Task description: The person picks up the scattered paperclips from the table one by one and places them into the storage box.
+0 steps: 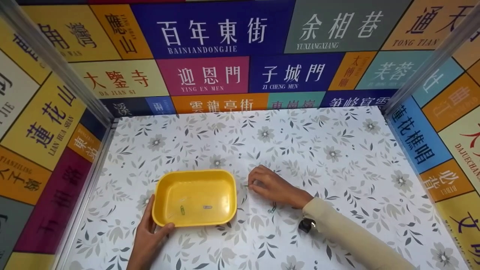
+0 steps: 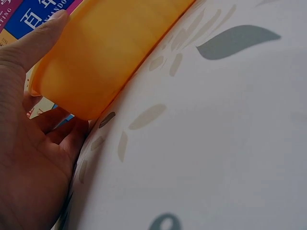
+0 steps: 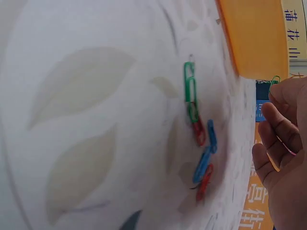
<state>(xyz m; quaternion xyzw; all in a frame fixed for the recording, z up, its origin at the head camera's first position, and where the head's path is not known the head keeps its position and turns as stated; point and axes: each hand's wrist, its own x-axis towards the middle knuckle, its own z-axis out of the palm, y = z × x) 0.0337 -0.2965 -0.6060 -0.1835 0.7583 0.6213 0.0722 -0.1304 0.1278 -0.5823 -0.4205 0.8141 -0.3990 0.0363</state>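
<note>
A yellow plastic tray (image 1: 195,222) stands on the flowered cloth, with a green paper clip (image 1: 182,210) and a small greyish clip-like piece (image 1: 207,206) on its floor. My left hand (image 1: 150,234) holds the tray's near left corner, thumb at the rim and fingers along the outer side. Just right of the tray, my right hand (image 1: 268,183) pinches a green paper clip (image 3: 275,80) between thumb and fingertip; the other fingers are loosely bent. Several green, red and blue paper clips (image 3: 191,88) lie on the cloth below that hand.
The patterned cloth (image 1: 337,180) covers the table. Upright panels with coloured sign prints (image 1: 210,30) enclose the back and both sides, joined by metal corner posts (image 1: 63,63). A dark watch-like band (image 1: 307,225) is at the right sleeve.
</note>
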